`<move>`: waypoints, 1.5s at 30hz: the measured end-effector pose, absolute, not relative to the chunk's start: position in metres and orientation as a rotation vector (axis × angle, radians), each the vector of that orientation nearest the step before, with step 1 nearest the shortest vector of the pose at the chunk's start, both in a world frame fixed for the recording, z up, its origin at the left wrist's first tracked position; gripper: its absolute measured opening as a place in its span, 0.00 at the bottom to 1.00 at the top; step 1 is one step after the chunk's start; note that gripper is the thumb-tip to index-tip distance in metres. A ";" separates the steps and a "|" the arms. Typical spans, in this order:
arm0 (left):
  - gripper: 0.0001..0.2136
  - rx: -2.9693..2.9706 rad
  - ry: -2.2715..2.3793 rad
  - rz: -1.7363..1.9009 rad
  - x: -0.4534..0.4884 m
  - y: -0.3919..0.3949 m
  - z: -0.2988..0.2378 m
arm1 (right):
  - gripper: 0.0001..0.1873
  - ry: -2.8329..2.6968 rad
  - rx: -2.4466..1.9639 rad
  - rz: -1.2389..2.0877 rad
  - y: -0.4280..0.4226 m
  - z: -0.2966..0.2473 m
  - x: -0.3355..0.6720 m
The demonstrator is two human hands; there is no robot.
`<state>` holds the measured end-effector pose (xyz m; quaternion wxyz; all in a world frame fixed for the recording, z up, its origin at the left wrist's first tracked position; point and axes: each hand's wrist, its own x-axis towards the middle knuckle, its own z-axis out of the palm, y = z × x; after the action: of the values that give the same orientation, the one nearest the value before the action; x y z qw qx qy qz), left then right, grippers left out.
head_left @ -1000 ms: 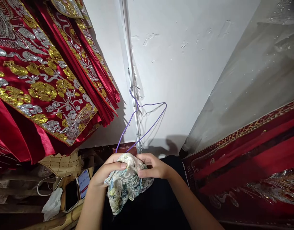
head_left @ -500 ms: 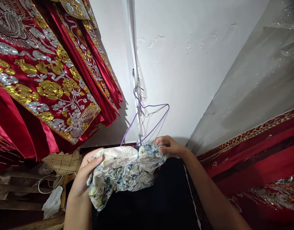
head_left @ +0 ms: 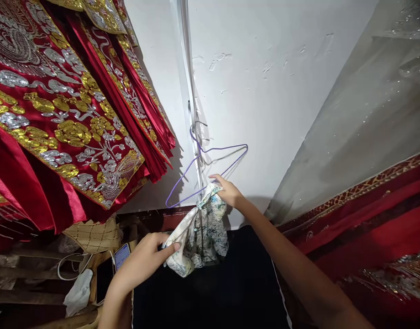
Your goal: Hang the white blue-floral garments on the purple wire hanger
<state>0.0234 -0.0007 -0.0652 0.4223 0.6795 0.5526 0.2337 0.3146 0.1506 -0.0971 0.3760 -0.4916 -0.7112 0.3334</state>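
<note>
A bunched floral garment [head_left: 208,233], white with blue and yellow print and a ruffled texture, hangs between my two hands. My left hand [head_left: 150,253] pinches its lower left edge between thumb and fingers. Higher up, my right hand [head_left: 227,189] grips the upper right edge, close to the lower bar of a purple wire hanger [head_left: 223,147]. The hanger hangs by its hook from a white pole or strip along the wall. The garment's exact kind cannot be made out.
Red skirts with gold and silver embroidery [head_left: 73,132] hang at the left. A sheer plastic cover [head_left: 364,123] with red fabric [head_left: 377,228] below stands at the right. Lower left are a phone [head_left: 121,256], a white crumpled tissue [head_left: 78,292] and a white cable [head_left: 61,269].
The garment has been gathered narrower and turned. My right hand has moved up and left toward the hanger; my left hand has moved right and down. The hanger's lower bar is now uncovered.
</note>
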 end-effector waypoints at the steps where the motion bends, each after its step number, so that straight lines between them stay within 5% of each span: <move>1: 0.17 1.708 1.454 0.610 0.020 0.001 -0.071 | 0.25 -1.828 -1.261 0.822 0.150 -0.103 0.315; 8: 0.14 1.893 1.657 0.684 -0.006 0.031 -0.110 | 0.06 -1.832 -1.279 0.526 0.124 -0.121 0.332; 23: 0.15 1.830 1.414 1.323 0.027 0.072 -0.084 | 0.03 -1.802 -1.050 0.980 0.092 -0.108 0.304; 32: 0.16 2.230 1.483 1.207 0.031 0.091 -0.044 | 0.07 -1.892 -0.976 1.059 0.086 -0.091 0.293; 42: 0.16 2.395 1.465 1.077 0.003 0.104 -0.033 | 0.46 -1.347 -1.292 0.523 0.094 -0.069 0.363; 45: 0.16 2.400 1.433 1.012 0.005 0.103 -0.028 | 0.45 -1.316 -1.425 0.480 0.102 -0.057 0.386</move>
<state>0.0049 0.1028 -0.0283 0.0845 0.8044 0.4803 0.3393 0.3863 0.1024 -0.0569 0.5411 -0.5997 -0.5539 0.2021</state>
